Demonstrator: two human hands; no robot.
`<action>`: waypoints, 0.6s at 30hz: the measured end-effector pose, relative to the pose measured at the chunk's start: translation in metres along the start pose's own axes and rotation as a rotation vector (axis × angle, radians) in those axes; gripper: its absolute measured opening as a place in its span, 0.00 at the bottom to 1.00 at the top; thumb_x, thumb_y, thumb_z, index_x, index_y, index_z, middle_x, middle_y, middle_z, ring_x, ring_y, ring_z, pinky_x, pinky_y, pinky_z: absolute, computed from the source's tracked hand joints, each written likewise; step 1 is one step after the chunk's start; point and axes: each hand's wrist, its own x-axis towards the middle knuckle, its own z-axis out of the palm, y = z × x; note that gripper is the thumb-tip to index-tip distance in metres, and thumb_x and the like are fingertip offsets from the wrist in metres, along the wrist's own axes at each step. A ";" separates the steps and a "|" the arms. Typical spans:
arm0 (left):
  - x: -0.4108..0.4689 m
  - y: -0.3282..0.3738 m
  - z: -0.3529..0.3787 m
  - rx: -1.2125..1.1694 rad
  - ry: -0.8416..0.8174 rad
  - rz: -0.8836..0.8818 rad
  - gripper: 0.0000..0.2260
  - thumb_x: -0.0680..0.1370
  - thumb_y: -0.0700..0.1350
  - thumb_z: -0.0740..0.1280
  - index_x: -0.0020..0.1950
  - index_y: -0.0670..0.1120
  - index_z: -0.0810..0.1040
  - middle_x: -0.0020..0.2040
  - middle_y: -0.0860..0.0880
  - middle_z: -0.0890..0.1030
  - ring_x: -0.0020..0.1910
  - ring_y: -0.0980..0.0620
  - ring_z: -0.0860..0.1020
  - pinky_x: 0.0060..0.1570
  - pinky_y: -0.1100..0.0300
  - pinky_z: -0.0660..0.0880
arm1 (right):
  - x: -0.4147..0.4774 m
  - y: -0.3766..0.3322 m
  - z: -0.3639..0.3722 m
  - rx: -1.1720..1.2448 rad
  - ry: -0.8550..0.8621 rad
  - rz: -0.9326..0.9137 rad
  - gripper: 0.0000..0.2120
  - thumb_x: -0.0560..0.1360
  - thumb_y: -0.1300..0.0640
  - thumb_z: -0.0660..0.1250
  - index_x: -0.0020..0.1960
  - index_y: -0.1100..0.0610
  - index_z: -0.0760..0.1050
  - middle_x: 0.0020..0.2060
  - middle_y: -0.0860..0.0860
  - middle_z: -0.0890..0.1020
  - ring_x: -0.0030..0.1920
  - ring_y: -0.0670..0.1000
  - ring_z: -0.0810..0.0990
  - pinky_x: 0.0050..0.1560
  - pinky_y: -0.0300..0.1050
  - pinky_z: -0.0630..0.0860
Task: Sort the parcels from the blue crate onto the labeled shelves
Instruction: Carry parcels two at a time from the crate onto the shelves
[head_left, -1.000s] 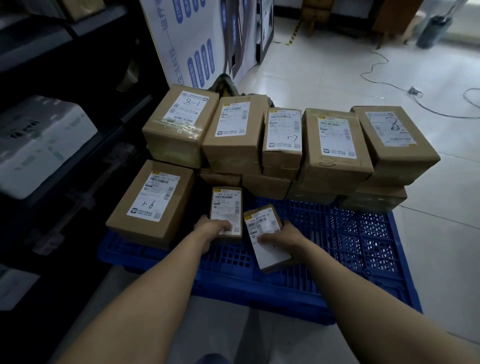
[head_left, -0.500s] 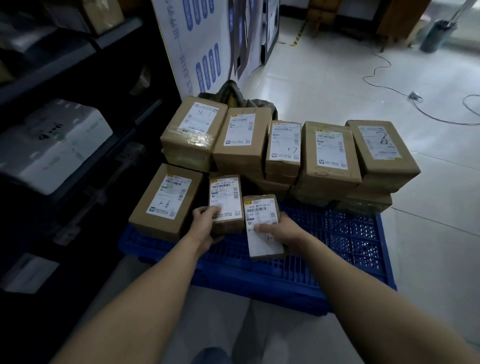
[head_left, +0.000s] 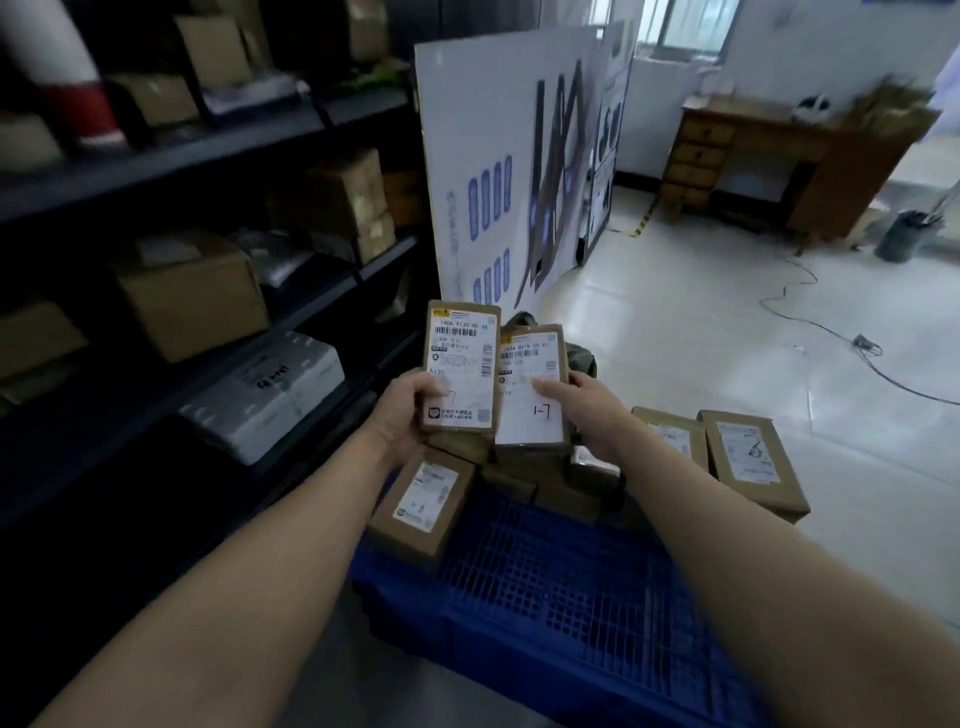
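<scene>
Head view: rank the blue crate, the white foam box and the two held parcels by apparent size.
1. The blue crate.
2. The white foam box.
3. The left parcel, gripped by the left hand, and the right parcel, gripped by the right hand: too alike to rank, and both nearest the camera.

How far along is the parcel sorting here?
Early. Boxes sit on the shelves, but whether this run put them there is unclear. The left hand grips one small parcel, the right hand another parcel, both held above the blue crate. Several boxed parcels lie on it unsorted.
</scene>
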 end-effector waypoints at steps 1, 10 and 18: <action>-0.009 0.015 0.001 0.005 0.008 0.035 0.15 0.70 0.36 0.59 0.53 0.40 0.79 0.50 0.42 0.83 0.42 0.45 0.83 0.37 0.55 0.80 | -0.003 -0.015 0.005 0.005 -0.010 -0.028 0.17 0.77 0.55 0.67 0.64 0.58 0.71 0.53 0.56 0.83 0.50 0.55 0.84 0.49 0.52 0.81; -0.117 0.095 -0.028 -0.062 0.306 0.346 0.15 0.79 0.45 0.59 0.63 0.44 0.76 0.60 0.42 0.80 0.58 0.41 0.78 0.60 0.42 0.73 | -0.017 -0.105 0.090 0.000 -0.318 -0.181 0.17 0.76 0.56 0.67 0.64 0.56 0.71 0.50 0.56 0.83 0.49 0.57 0.83 0.52 0.58 0.80; -0.278 0.069 -0.063 -0.104 0.733 0.567 0.15 0.78 0.46 0.58 0.61 0.46 0.77 0.56 0.44 0.83 0.55 0.42 0.81 0.53 0.46 0.78 | -0.081 -0.100 0.203 -0.082 -0.747 -0.218 0.16 0.75 0.54 0.68 0.62 0.54 0.73 0.45 0.51 0.86 0.47 0.55 0.84 0.51 0.58 0.80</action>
